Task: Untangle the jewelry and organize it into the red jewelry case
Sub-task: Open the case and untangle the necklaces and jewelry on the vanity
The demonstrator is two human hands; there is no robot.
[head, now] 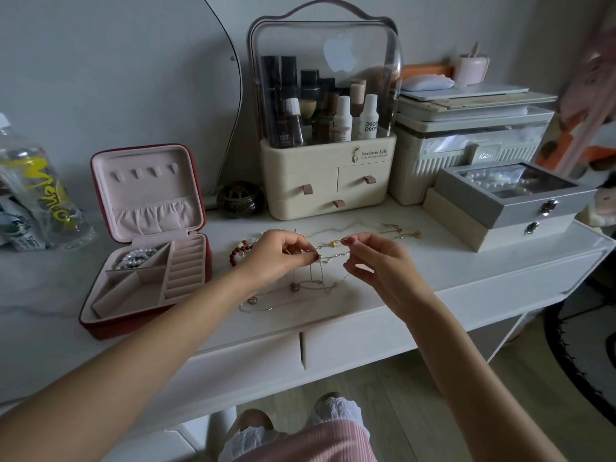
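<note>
Both hands are raised just above the white dresser top (450, 261), working on one thin silver chain (333, 256). The left hand (283, 258) pinches one end of it between thumb and forefinger; the right hand (376, 261) pinches the other end, so the chain stretches between the two sets of fingertips. Below the hands, more fine chains (293, 293) lie in a loose tangle on the surface, and some strands hang down from the left hand's pinch. Beyond the right hand lies a gold necklace (400, 232); behind the left hand sits a red bead bracelet (238, 253) beside what may be further pieces, too small to make out.

Left of the left hand stands the red jewelry case (100, 323), lid open and upright. Its pink interior has ring rolls on the side nearer the hand and divided compartments; the far compartment holds a pearl strand (135, 256).

Beyond both hands stands a cream cosmetics organizer (325, 181) with bottles under a clear dome. Beyond the right hand, a grey glass-lidded box (520, 201) holding pearls sits on a beige box (466, 225).
</note>
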